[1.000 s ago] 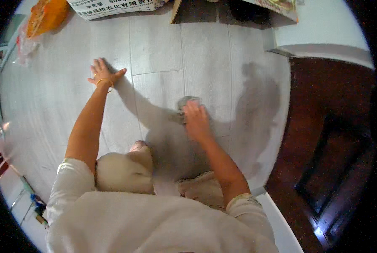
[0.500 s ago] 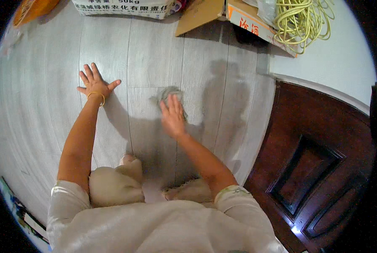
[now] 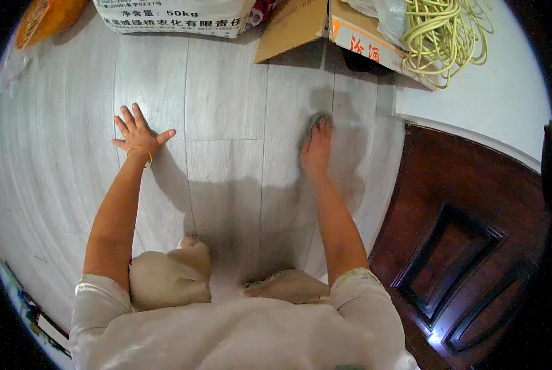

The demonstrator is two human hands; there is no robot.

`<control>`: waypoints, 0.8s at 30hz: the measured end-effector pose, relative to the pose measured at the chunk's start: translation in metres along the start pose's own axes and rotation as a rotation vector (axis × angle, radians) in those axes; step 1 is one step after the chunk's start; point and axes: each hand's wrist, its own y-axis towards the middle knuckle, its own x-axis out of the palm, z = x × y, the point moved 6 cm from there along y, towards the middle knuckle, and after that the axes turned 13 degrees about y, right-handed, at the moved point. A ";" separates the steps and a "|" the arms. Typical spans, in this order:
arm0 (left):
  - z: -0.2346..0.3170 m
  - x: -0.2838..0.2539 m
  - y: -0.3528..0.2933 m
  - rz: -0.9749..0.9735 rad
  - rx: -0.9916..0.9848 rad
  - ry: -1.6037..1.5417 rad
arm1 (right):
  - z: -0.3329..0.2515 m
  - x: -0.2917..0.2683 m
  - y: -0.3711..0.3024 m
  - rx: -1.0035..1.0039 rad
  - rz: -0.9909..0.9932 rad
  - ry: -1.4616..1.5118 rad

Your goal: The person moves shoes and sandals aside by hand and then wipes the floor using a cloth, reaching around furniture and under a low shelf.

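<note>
My left hand [image 3: 137, 132] lies flat on the grey plank floor [image 3: 223, 111] with its fingers spread, a gold-coloured bangle [image 3: 148, 155] round the wrist. It holds nothing. Farther right, my right hand [image 3: 317, 148] presses a crumpled grey cloth [image 3: 318, 118] against the floor; the cloth shows past the fingertips and the rest is hidden under the hand. The fingers are slightly blurred, held close together over the cloth. My shadow falls across the boards around this hand.
A white printed sack [image 3: 177, 15] stands at the far edge, with an orange thing [image 3: 48, 23] to its left. An opened cardboard box [image 3: 297, 31] and a tangle of yellow-green cord [image 3: 445, 37] lie far right. A dark brown panelled door [image 3: 455, 203] borders the right side.
My right hand and the cloth have moved right and slightly away from me across the floor. The left hand stays planted. The view has shifted slightly.
</note>
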 end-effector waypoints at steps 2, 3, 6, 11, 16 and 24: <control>0.002 -0.006 0.000 0.030 0.005 -0.008 | 0.011 -0.010 0.012 -0.010 0.016 0.039; 0.003 -0.008 -0.002 0.060 0.017 -0.015 | 0.019 -0.019 0.015 -0.015 0.032 0.075; 0.013 -0.012 0.005 0.113 0.040 -0.031 | 0.050 -0.052 0.073 0.014 0.316 0.107; 0.008 -0.008 0.003 0.061 0.018 -0.023 | 0.050 -0.034 0.056 0.123 0.032 0.040; -0.005 -0.009 -0.002 0.037 -0.016 -0.014 | 0.075 0.004 -0.052 0.036 -0.040 -0.001; 0.021 -0.025 -0.001 0.041 0.061 0.005 | 0.157 -0.026 0.020 0.073 0.227 -0.459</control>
